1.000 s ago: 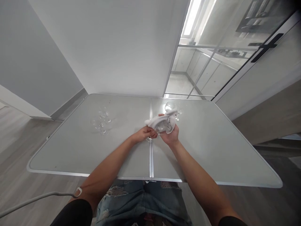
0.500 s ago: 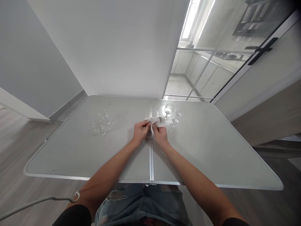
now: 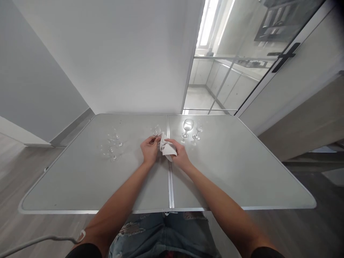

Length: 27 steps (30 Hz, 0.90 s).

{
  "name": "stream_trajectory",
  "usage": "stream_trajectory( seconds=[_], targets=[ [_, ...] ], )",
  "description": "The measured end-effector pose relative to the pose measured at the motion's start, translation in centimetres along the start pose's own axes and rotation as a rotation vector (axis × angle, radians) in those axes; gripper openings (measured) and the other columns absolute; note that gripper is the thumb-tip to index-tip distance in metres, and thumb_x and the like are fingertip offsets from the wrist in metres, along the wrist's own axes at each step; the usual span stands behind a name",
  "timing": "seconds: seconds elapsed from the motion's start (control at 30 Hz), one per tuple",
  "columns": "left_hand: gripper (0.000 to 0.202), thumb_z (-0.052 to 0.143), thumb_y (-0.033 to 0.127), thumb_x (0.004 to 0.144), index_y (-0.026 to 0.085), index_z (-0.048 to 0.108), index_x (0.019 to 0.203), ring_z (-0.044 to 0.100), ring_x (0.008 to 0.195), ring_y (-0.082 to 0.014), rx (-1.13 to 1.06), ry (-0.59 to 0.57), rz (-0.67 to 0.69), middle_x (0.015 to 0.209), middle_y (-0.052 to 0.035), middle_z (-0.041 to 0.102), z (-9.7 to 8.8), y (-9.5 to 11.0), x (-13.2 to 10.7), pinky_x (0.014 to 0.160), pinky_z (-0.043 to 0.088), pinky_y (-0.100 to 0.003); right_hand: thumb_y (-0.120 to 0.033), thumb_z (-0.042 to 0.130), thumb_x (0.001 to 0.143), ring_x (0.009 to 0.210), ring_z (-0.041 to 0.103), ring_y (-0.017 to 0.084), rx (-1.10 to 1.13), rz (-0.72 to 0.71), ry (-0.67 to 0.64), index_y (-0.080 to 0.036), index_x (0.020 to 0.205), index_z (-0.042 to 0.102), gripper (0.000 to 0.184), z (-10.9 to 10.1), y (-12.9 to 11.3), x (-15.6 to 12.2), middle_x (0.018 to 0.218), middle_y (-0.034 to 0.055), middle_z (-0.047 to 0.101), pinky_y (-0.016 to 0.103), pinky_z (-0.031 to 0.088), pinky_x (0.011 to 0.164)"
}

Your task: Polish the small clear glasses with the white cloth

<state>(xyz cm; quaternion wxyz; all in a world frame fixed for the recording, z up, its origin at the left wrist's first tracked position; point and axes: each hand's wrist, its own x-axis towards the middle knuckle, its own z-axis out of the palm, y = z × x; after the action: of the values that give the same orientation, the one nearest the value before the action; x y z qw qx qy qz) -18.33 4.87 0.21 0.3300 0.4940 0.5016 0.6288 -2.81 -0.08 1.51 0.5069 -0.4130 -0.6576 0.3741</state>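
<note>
Left hand (image 3: 149,149): fingers pinching a stemmed glass (image 3: 155,129), apparently to steady it; right hand (image 3: 181,154): fingers clutching white cloth (image 3: 167,147) beside it.

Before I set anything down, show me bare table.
Bare: the table right of the right arm; also left of the left arm, nearer than the clustered glasses. Crowded: the middle, with left hand, right hand, cloth, glass; two upright glasses beyond.
</note>
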Motion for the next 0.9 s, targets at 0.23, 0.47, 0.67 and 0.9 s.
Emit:
stream_trajectory(
  seconds=[0.23, 0.47, 0.67, 0.9],
  targets=[
    [0.032, 0.074, 0.044, 0.08, 0.015, 0.076, 0.092, 0.069, 0.075, -0.0157, -0.089, 0.037, 0.01, 0.087, -0.0061, 0.075, -0.1, -0.6, 0.6, 0.072, 0.059, -0.03, -0.055, 0.035, 0.098, 0.069, 0.058, 0.017, 0.104, 0.239, -0.053, -0.017, 0.079, 0.074, 0.058, -1.9, -0.4, 0.5, 0.069, 0.0043, 0.064, 0.028, 0.044, 0.067],
    [0.031, 0.074, 0.043, 0.081, 0.016, 0.077, 0.095, 0.069, 0.075, -0.0153, -0.051, -0.008, 0.051, 0.086, -0.0047, 0.074, -0.1, -0.1, 0.4, 0.071, 0.06, -0.03, -0.055, 0.062, 0.088, 0.074, 0.056, 0.016, -0.243, -0.003, 0.134, -0.02, 0.047, 0.044, 0.057, -2.1, -0.3, 0.8, 0.084, 0.0067, 0.062, 0.029, 0.044, 0.068],
    [0.031, 0.077, 0.041, 0.08, 0.016, 0.077, 0.099, 0.071, 0.08, -0.0173, -0.118, -0.066, 0.035, 0.092, -0.0068, 0.076, 0.3, 0.3, -0.2, 0.073, 0.061, -0.032, -0.031, 0.061, 0.088, 0.077, 0.061, 0.015, -0.103, 0.008, 0.042, -0.022, 0.099, 0.063, 0.014, -2.1, -0.8, 0.7, 0.084, 0.0004, 0.064, 0.026, 0.048, 0.07],
    [0.028, 0.081, 0.039, 0.076, 0.019, 0.08, 0.096, 0.071, 0.094, -0.0216, -0.182, -0.305, 0.018, 0.102, -0.0085, 0.076, 1.4, 0.5, -1.9, 0.077, 0.062, -0.034, -0.031, 0.069, 0.084, 0.064, 0.052, 0.012, -0.568, -0.099, 0.064, -0.021, 0.089, 0.073, 0.012, -1.5, 0.8, 0.5, 0.074, -0.0007, 0.06, 0.025, 0.038, 0.063]
  ],
)
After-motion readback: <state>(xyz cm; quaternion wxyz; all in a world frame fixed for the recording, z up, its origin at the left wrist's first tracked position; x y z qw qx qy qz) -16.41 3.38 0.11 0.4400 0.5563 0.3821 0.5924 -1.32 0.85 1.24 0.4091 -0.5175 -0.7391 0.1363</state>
